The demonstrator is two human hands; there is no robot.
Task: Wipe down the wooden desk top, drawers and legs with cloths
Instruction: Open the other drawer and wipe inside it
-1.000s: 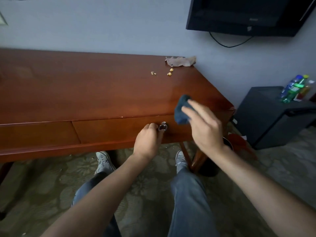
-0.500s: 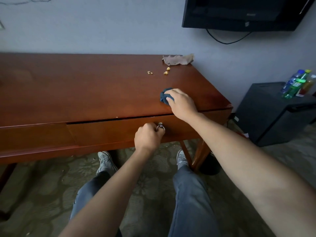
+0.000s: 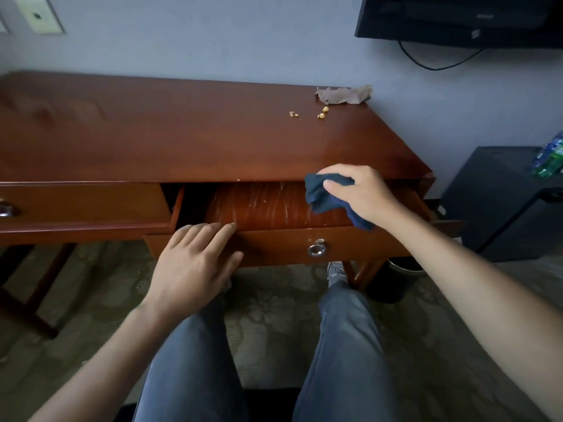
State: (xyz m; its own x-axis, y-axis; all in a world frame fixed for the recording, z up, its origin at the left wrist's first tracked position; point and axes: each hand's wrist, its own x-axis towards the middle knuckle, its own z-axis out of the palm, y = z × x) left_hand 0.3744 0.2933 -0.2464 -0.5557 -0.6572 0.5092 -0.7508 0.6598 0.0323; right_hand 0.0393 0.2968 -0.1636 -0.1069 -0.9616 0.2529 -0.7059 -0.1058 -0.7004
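Note:
The reddish wooden desk (image 3: 182,141) fills the middle of the view. Its right drawer (image 3: 274,208) is pulled out, showing a scratched wooden bottom and a ring handle (image 3: 316,248) on the front. My right hand (image 3: 359,193) grips a crumpled dark blue cloth (image 3: 323,193) above the right part of the drawer's inside. My left hand (image 3: 195,260) rests with spread fingers on the drawer's front edge, left of the handle, holding nothing. A brown cloth (image 3: 344,94) lies at the desk's back right corner, with a few yellow crumbs (image 3: 322,113) in front of it.
The left drawer (image 3: 82,202) is closed. A black cabinet (image 3: 499,202) with green bottles (image 3: 548,159) stands right of the desk, a dark bin (image 3: 396,281) by the desk leg. A screen (image 3: 457,19) hangs on the wall. My legs and shoes are under the drawer.
The right drawer has gone from barely ajar to pulled out. My left hand left the ring handle and now lies on the drawer's front edge. My right hand carried the cloth off the desk top over the drawer.

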